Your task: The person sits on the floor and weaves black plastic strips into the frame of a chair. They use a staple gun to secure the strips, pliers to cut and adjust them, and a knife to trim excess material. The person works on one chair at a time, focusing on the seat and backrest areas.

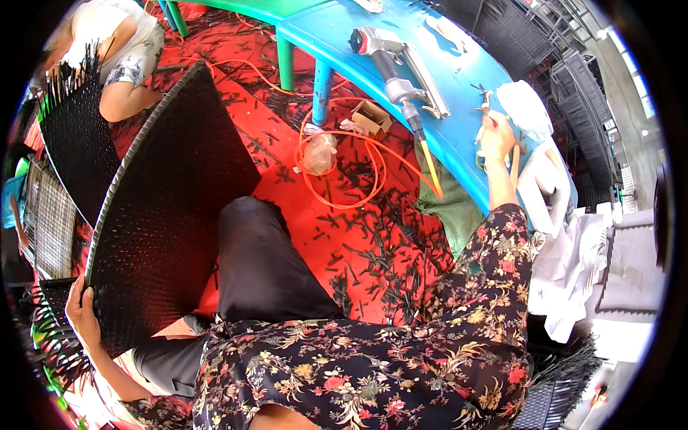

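Observation:
On the left stands a large black woven panel (172, 193) with a pale, wrapped curved rim, tilted against my knee. My left hand (82, 315) is closed around its lower edge, fingers over the rim. Over on the blue table (322, 32) at the right, my right hand (496, 140) is closed on a small hand tool (514, 165). Metal tips show beyond the fingers and light handles below; pliers or cutters, I cannot tell which. Left of that hand lies an air stapler (398, 72), its hose fitting hanging over the table edge.
An orange air hose (340, 204) coils on the red floor covering (308, 251) among many black offcuts. A small cardboard box (371, 117) and a plastic bag (319, 154) lie under the table. Another person (122, 57) crouches at upper left. White cloth (566, 265) hangs at right.

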